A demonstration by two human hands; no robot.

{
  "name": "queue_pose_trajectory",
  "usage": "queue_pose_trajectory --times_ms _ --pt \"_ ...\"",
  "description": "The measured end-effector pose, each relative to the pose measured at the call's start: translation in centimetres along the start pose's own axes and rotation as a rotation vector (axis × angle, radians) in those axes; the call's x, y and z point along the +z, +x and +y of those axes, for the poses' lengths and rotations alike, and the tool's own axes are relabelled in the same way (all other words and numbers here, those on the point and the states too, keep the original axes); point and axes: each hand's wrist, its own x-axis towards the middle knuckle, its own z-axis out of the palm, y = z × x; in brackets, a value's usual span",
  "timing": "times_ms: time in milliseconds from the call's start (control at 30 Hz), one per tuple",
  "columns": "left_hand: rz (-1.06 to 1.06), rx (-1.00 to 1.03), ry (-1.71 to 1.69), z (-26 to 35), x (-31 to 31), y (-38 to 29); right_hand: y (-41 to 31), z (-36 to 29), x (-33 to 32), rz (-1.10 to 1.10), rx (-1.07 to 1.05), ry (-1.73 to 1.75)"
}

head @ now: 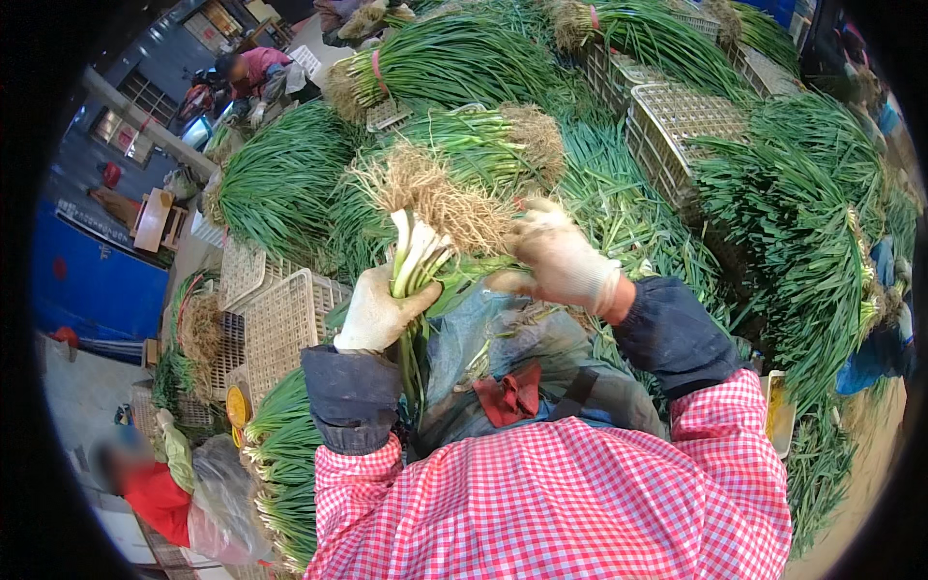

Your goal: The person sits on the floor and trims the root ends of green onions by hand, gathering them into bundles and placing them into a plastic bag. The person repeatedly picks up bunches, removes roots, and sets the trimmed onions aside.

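Note:
My left hand (384,308), in a pale work glove, is closed around a small bunch of green onions (417,250). Their white stems and tangled brown roots point away from me, and the green leaves hang down below the hand. To the right of the roots is my right hand (554,254), also gloved, with its fingers curled and the thumb apart; whether it pinches a leaf or root cannot be told. Just beyond the held roots lies a pile of rooted green onions (493,145). A plastic sheet with a red cloth knot (511,395) covers my lap.
Tied green onion bundles (449,61) lie ahead, others at left and right. Upturned plastic crates (685,123) stand at the right, more crates (283,326) at the left. Loose leaves (616,196) cover the middle. Co-workers sit at upper left (261,72) and lower left (159,500).

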Motion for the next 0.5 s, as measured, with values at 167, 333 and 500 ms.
queue_pose_trajectory --times_ms 167,333,500 --pt "0.086 0.184 0.057 0.0 2.3 0.3 1.7 -1.8 5.2 0.439 -0.030 0.298" --pt "0.062 0.044 0.033 0.7 2.1 -0.1 0.4 1.7 7.1 0.401 0.223 0.143" --pt "0.075 0.026 -0.115 -1.1 1.1 -0.5 -5.9 9.0 5.9 0.440 0.298 -0.047"
